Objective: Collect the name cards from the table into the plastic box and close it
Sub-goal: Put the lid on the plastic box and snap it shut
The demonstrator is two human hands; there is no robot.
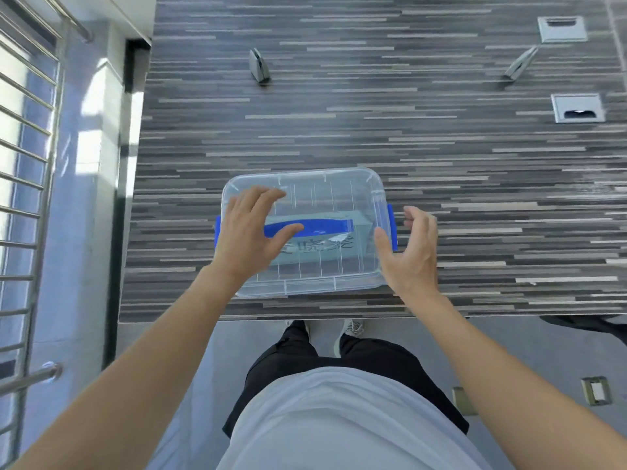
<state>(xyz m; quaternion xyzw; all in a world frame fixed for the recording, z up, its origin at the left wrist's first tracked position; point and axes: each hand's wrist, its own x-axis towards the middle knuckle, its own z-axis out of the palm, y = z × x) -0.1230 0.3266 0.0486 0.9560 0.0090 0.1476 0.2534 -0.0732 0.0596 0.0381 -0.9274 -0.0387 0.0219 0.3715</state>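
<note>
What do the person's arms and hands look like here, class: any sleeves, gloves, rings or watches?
Both forearms are bare up to the frame edge, with no sleeves showing. The left hand and right hand wear no gloves, and no rings, watch or wristband are visible.

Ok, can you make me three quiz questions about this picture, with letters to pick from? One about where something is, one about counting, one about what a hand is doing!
1. Where is the plastic box?
A near table edge
B on floor
C on a chair

2. How many name cards stand outside the box?
A none
B two
C five

3. The left hand is:
A in a fist
B spread flat on the lid
C holding a cup

Answers: 1 A, it sits by the near edge. 2 B, one card and another. 3 B, fingers are spread on the lid.
</note>
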